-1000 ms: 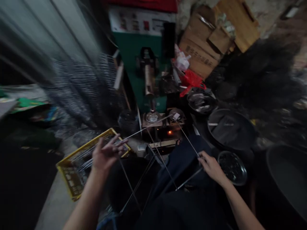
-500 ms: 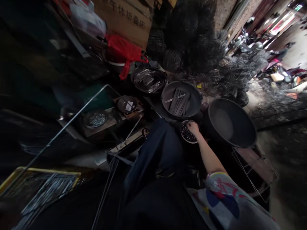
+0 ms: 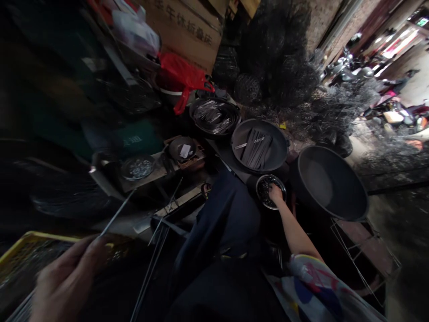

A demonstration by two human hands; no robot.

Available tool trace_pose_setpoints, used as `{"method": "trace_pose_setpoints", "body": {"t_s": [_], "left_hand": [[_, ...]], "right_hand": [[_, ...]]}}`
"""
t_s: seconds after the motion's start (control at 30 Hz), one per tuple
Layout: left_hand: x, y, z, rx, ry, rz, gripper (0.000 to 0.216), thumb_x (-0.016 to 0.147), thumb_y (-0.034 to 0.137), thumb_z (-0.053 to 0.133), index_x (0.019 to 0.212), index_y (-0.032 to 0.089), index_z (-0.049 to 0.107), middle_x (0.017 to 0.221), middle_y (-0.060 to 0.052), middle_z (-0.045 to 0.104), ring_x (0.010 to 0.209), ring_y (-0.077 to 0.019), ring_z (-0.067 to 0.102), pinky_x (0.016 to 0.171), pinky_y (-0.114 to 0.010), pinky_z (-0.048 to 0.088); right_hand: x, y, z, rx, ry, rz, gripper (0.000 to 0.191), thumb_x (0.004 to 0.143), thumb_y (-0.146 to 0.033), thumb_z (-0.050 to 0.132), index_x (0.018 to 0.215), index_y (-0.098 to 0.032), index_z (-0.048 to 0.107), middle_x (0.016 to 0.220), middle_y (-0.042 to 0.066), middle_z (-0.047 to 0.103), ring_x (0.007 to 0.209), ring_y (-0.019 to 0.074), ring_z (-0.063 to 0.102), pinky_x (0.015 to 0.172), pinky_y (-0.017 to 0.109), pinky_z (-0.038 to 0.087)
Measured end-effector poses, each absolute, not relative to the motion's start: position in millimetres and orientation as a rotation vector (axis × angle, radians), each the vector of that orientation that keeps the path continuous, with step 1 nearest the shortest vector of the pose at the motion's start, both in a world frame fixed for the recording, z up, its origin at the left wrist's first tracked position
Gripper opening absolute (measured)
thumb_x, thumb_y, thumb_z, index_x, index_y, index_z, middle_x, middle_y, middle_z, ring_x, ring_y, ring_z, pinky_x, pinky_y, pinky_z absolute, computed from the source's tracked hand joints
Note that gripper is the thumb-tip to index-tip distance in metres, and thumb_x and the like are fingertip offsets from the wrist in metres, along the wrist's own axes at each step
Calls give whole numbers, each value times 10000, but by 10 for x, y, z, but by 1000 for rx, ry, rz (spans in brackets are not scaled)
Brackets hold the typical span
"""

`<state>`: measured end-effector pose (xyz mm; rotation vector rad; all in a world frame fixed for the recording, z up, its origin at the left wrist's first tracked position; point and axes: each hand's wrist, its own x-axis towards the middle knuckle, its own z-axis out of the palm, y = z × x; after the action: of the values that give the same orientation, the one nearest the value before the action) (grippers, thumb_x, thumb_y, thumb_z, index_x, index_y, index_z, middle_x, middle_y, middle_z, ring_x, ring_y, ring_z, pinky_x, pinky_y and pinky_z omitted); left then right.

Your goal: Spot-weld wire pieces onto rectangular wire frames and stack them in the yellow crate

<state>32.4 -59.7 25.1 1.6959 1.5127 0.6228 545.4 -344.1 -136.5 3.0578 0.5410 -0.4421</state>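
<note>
My left hand, at the lower left, is closed around a thin metal rod that points up and to the right. Part of the rod is hidden in the fist. My right hand reaches down into a small round metal bowl of small dark shiny pieces. Its fingers look bunched together among the pieces, and their tips are hidden. Just beyond the bowl is a wide dark pan with flat dark strips in it.
A large deep pan stands to the right above a wire frame. Curved metal strips fill another pan behind. On the left are a dish of small shiny pieces and a yellow crate. My knee is between the hands.
My left hand has come into clear view from the lower left edge. The long bent rod has swung down, so only a short straight length shows. My right hand stays in the bowl.
</note>
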Motion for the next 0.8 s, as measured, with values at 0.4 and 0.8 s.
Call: {"method": "trace_pose_setpoints", "body": {"t_s": [0.4,0.8], "left_hand": [[256,-549,108,1654,1089,653,324,909,453,488,862,163,624,601,36,438,550,-124,380,488,-211,295],[280,-592,34,1845,1210,787,355,948,417,414,815,173,634,632,19,537,616,-142,501,597,-229,363]], "right_hand": [[5464,-3336,-962,3008,696,-454,243,784,-337,632,942,-194,748,943,203,717,961,382,682,776,468,520],[2998,-1000,-257,3368,1462,-2357,403,644,-521,760,732,-182,561,532,-44,570,378,89,488,335,179,352]]}}
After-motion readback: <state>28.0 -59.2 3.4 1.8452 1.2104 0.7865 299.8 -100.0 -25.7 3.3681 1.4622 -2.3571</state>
